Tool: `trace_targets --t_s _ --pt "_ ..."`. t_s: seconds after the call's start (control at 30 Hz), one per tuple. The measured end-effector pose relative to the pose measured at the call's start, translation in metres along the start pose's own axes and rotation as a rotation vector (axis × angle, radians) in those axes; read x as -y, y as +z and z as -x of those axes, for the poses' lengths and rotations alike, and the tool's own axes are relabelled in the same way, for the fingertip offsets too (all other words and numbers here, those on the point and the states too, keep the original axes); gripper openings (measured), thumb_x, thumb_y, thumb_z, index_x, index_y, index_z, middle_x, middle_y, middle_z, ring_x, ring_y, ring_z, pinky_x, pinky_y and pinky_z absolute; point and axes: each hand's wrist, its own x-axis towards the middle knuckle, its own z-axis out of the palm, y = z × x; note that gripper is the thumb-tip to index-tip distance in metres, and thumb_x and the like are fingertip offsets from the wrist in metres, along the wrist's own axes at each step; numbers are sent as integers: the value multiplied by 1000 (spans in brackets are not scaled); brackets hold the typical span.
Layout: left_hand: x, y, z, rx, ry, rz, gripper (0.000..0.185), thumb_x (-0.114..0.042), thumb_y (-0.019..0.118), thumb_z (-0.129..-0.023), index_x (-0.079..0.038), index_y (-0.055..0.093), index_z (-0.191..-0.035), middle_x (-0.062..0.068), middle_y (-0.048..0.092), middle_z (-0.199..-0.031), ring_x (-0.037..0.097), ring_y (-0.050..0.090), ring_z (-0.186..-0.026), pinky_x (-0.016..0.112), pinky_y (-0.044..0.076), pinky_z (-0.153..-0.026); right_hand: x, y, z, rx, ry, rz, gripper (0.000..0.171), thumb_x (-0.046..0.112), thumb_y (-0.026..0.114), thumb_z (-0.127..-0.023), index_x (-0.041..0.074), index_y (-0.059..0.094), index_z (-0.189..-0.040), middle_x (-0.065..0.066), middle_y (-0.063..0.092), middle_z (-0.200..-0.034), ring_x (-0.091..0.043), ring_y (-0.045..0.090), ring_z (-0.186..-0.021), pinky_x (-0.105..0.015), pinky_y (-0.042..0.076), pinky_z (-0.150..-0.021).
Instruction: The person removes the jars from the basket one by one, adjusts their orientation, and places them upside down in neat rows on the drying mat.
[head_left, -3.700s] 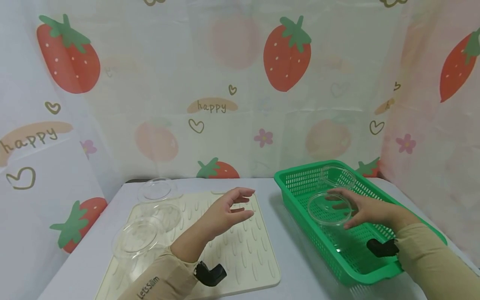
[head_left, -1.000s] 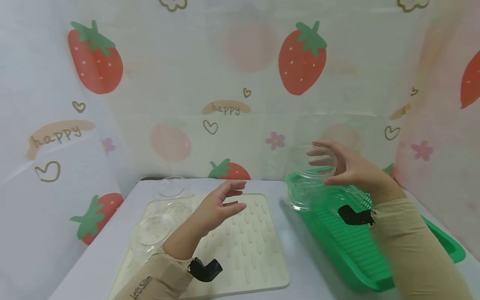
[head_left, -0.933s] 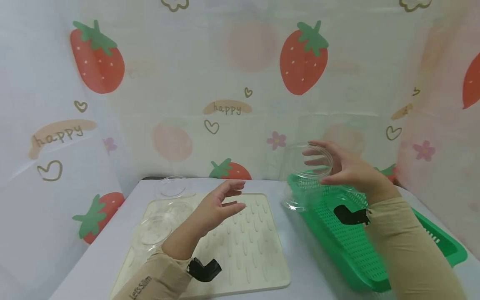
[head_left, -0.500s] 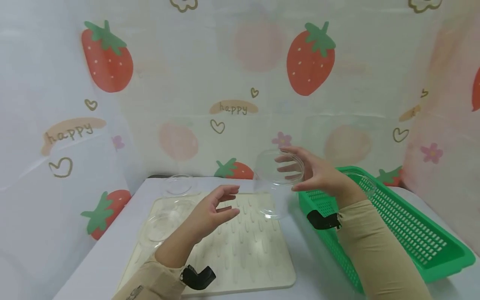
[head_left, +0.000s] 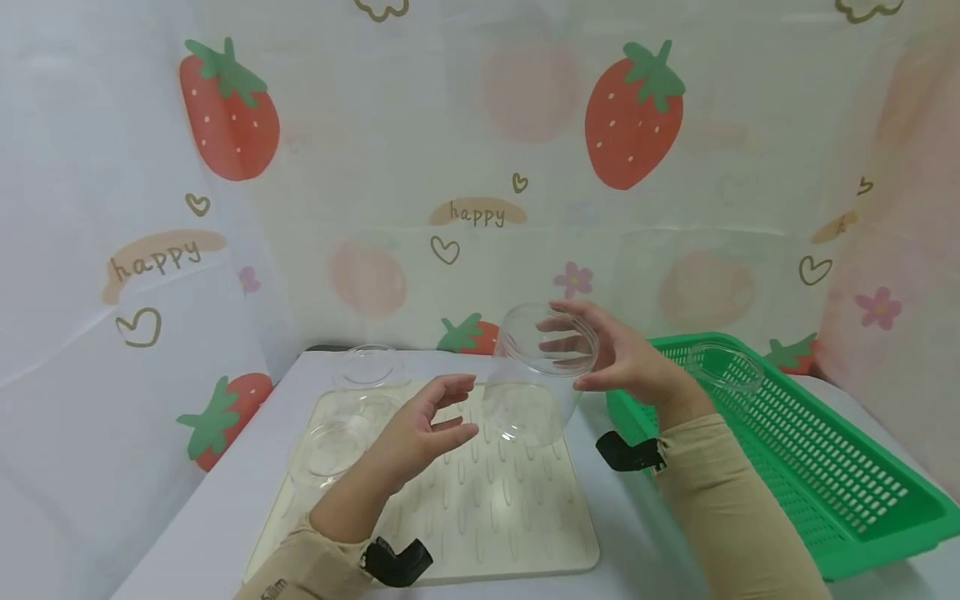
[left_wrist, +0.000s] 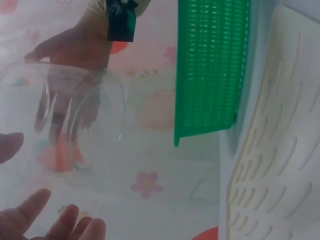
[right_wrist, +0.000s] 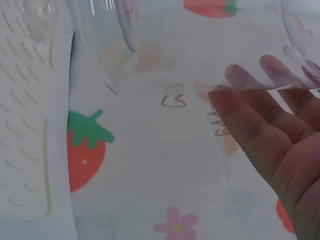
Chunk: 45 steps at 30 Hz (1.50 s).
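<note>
My right hand (head_left: 572,350) grips a clear jar (head_left: 528,392) by its rim and holds it tilted in the air over the right part of the cream ribbed mat (head_left: 495,517). My left hand (head_left: 448,408) hovers open just left of the jar, fingers relaxed and apart from it. In the left wrist view the jar (left_wrist: 80,115) hangs in front of the right hand, with my left fingertips (left_wrist: 45,220) below it. The right wrist view shows my right fingers (right_wrist: 260,125) against the jar's clear wall (right_wrist: 115,45).
A green perforated basket (head_left: 825,475) lies on the right with a clear bowl (head_left: 724,367) at its far end. Two clear bowls (head_left: 330,446) sit on the mat's left side, and another clear bowl (head_left: 367,365) stands behind the mat. A strawberry-print curtain surrounds the table.
My right hand has lifted the jar out of the green basket and carried it left, over the mat and close to my left hand. The left hand has hardly moved.
</note>
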Motion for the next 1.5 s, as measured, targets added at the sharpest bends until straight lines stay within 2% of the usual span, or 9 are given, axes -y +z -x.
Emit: trace_targets --t_s 0.27,0.43,0.53,0.77,0.93,1.13,1.3,1.5 --pt "3 3 2 -3 -8 47 59 -15 67 -83 -11 38 -134 5 39 -138 22 34 -129 36 38 -100 -6 9 2 -12 -90 -100 86 19 73 -77 8 20 -143 -14 38 -136 -45 34 -124 -40 42 -96" --pt "5 3 2 2 -6 77 64 -11 66 -83 -13 33 -137 8 34 -141 23 30 -131 39 37 -101 -11 11 4 -37 -164 -172 83 22 72 -78 9 22 -143 -17 36 -137 -36 39 -124 -38 45 -92" --pt "5 5 1 7 2 92 67 -11 66 -83 -14 30 -139 9 33 -142 23 29 -132 40 37 -101 -15 14 4 -60 -195 -213 85 24 73 -77 10 21 -143 -17 36 -137 -33 42 -123 -40 44 -94" --pt "3 10 -1 8 4 143 73 -11 66 -81 -13 24 -141 10 31 -140 23 27 -131 38 37 -101 -21 22 3 -95 -252 -286 88 26 75 -76 9 21 -143 -18 37 -136 -34 43 -122 -46 40 -96" --pt "4 10 -2 27 15 179 75 -13 67 -81 -11 22 -141 12 33 -139 26 28 -132 40 36 -101 -24 26 0 -99 -294 -330 85 24 75 -76 10 24 -143 -18 37 -136 -33 44 -122 -55 36 -96" --pt "7 11 -4 54 -13 221 84 -22 70 -80 -15 16 -144 10 25 -145 26 25 -134 43 35 -101 -25 33 0 -91 -308 -377 81 22 73 -78 10 24 -142 -17 37 -136 -31 40 -124 -52 37 -97" --pt "11 13 -6 91 40 263 93 -31 73 -77 -14 12 -145 16 25 -145 28 21 -135 44 34 -102 -27 36 -1 -63 -307 -395 80 22 70 -81 9 21 -143 -18 34 -137 -30 38 -125 -52 35 -98" --pt "13 15 -8 102 110 288 93 -28 72 -78 -10 11 -145 22 23 -145 30 21 -135 53 29 -103 -28 38 -1 -86 -298 -418 82 22 72 -79 8 22 -142 -18 35 -137 -29 39 -123 -53 36 -98"
